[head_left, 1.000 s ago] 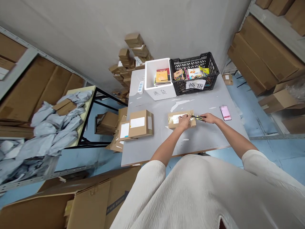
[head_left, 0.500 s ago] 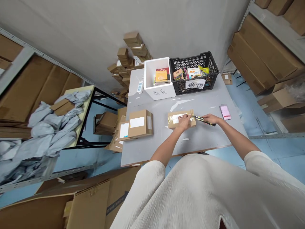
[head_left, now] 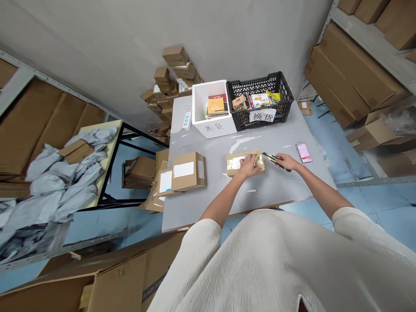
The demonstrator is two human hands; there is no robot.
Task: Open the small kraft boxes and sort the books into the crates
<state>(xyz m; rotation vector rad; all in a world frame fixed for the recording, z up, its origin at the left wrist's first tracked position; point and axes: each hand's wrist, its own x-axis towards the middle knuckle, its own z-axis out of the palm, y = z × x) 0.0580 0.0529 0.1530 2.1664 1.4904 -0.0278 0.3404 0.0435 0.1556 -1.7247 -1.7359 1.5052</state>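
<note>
A small cardboard box (head_left: 230, 169) lies on the grey table, with shiny clear tape and a white label across its top. My left hand (head_left: 248, 165) rests on top of this box, fingers spread over the label and tape. Just right of the box, my right hand (head_left: 286, 161) grips a black and yellow utility knife (head_left: 270, 157). The knife's tip points up and left, close to the box's upper right corner and apart from it as far as I can see.
Behind the box stand a white foam bin (head_left: 217, 129) and a black plastic crate (head_left: 286, 104), both holding books. Two labelled cardboard boxes (head_left: 199, 171) sit at the left. A pink-screened phone (head_left: 303, 152) lies at the right. A power strip (head_left: 187, 120) is near the back edge.
My right hand has drawn the utility knife away from the box's taped end, and its tip has risen. My left hand has flattened a little on the box. The camera view has shifted slightly.
</note>
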